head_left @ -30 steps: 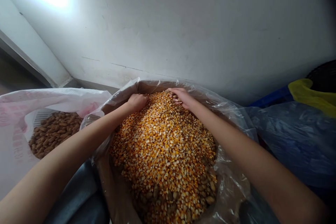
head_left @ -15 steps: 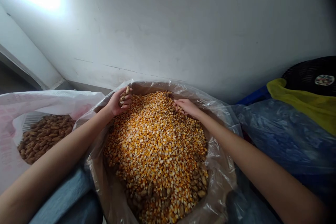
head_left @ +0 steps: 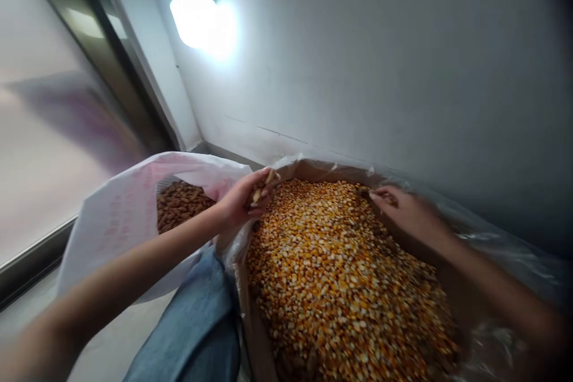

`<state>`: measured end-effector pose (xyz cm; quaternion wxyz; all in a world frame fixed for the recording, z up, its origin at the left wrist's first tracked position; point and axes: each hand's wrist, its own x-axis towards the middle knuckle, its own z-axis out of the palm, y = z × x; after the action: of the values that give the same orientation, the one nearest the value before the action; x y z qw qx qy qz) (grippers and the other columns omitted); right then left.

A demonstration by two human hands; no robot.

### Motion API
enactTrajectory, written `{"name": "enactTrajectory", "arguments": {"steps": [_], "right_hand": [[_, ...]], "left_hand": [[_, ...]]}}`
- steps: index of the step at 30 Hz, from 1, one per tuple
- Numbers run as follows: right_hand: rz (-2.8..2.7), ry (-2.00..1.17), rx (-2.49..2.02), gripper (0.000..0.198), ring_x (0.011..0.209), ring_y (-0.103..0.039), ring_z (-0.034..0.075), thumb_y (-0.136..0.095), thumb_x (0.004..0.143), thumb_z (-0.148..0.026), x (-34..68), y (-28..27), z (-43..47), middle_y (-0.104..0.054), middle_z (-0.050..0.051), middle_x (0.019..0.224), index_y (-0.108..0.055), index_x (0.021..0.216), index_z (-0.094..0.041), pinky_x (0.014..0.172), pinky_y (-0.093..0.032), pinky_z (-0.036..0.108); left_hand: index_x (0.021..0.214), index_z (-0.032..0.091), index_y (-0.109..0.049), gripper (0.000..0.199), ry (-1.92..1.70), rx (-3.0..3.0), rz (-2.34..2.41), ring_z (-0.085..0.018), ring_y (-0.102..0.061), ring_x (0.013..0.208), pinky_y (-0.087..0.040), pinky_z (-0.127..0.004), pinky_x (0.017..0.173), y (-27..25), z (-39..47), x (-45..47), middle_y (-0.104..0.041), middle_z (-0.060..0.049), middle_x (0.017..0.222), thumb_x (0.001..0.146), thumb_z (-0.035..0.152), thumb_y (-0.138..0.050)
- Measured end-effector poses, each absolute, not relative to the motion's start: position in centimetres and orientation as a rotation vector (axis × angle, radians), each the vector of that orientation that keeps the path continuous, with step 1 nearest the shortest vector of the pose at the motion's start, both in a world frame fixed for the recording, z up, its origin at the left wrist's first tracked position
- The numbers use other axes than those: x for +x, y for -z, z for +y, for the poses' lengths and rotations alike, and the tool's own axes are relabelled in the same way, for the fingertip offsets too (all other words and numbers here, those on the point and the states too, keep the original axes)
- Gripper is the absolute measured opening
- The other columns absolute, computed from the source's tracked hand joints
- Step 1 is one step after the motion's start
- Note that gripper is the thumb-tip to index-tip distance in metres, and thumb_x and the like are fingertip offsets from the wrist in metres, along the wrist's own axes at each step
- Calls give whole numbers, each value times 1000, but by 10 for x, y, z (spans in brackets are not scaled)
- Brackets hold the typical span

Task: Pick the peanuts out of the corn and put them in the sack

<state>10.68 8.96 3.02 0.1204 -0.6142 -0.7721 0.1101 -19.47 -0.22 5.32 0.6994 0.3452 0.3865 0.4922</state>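
Note:
My left hand [head_left: 237,202] is closed around several unshelled peanuts [head_left: 270,177], their ends poking out between thumb and fingers. It hovers over the left rim of a plastic-lined sack [head_left: 259,328], between that sack and a white bag of peanuts. A heap of yellow and white corn kernels [head_left: 340,250] fills the sack. At the heap's far right edge my right hand [head_left: 409,215] has thumb and forefinger pinched together. A brownish piece like a peanut [head_left: 363,190] shows at those fingertips; motion blurs the wrist.
The white bag [head_left: 120,221] with red print stands at left, peanuts [head_left: 181,206] inside it. My jeans-covered knee [head_left: 192,322] lies between bag and sack. Behind rises a pale wall [head_left: 358,59] with a bright lamp [head_left: 194,19]; a metal-framed door or panel [head_left: 129,65] stands farther left.
My view has swung left, so the sack and both hands appear farther right, and the lamp shows fully. The left hand, still holding peanuts, has come nearer the white bag. The right hand remains at the heap's far edge.

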Motion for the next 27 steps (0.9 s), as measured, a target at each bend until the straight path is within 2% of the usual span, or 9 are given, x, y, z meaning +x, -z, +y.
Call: {"name": "enactTrajectory", "arguments": {"steps": [3, 6, 8, 10, 13, 15, 19, 23, 27], "right_hand": [[-2021, -463, -1304, 25, 51, -51, 13, -45, 78, -41, 38, -82, 64, -59, 4, 66, -54, 89, -21, 47, -36, 24], [-1906, -836, -812, 33, 54, -51, 10, -35, 82, -46, -69, -100, 30, -59, 4, 73, -51, 96, -21, 46, -38, 22], [-1971, -1081, -696, 37, 60, -54, 11, -29, 84, -46, -136, -92, 14, -60, 5, 79, -49, 98, -19, 50, -42, 23], [-2145, -1232, -662, 38, 75, -56, 15, -32, 83, -46, -178, -79, 6, -60, 6, 94, -48, 104, -19, 61, -45, 28], [-2211, -1097, -613, 34, 97, -50, 17, -40, 81, -41, -172, -63, 9, -54, 5, 110, -47, 107, -21, 74, -42, 29], [-2159, -929, -699, 26, 90, -51, 15, -37, 83, -35, -133, -58, 14, -57, 5, 100, -51, 98, -19, 72, -41, 26], [-2451, -604, -1035, 26, 68, -51, 13, -37, 83, -31, -55, -42, 9, -59, 3, 74, -57, 78, -16, 63, -38, 26], [-2822, -215, -1009, 21, 83, -49, 19, -42, 80, -27, -59, 0, -13, -61, 8, 84, -60, 83, -15, 72, -37, 32], [-2920, 48, -989, 23, 89, -48, 24, -39, 78, -15, -100, 27, -12, -59, 15, 89, -59, 87, -9, 70, -37, 35]], "left_hand": [[78, 18, -54, 24, -1216, 943, 1266, -3, -35, 36, -21, -13, 29, -74, -43, -260, -41, 5, 52, 70, 40, -55], [86, 17, -59, 32, -938, 1104, 1682, -8, -47, 46, -28, -15, 32, -84, -67, -329, -53, 0, 61, 66, 42, -59], [98, 21, -57, 43, -749, 1101, 1839, -13, -55, 59, -36, -18, 38, -88, -75, -359, -61, -4, 77, 63, 46, -59], [106, 26, -54, 49, -701, 1131, 1959, -18, -58, 81, -46, -22, 52, -90, -83, -370, -60, -6, 101, 63, 51, -56], [107, 28, -53, 47, -802, 1343, 1997, -22, -48, 104, -45, -28, 78, -88, -96, -361, -50, -2, 120, 67, 52, -51], [105, 25, -54, 44, -910, 1470, 1958, -22, -47, 105, -41, -31, 86, -84, -101, -345, -52, -3, 117, 70, 50, -48], [100, 18, -54, 39, -1025, 1612, 1778, -19, -53, 94, -43, -33, 83, -73, -92, -299, -58, -6, 103, 74, 46, -46], [96, 18, -55, 31, -954, 1841, 1521, -17, -54, 87, -44, -31, 78, -79, -74, -245, -60, -5, 96, 76, 39, -45], [93, 16, -56, 29, -927, 1804, 1398, -15, -55, 84, -45, -29, 75, -96, -63, -214, -61, -4, 90, 79, 36, -41]]}}
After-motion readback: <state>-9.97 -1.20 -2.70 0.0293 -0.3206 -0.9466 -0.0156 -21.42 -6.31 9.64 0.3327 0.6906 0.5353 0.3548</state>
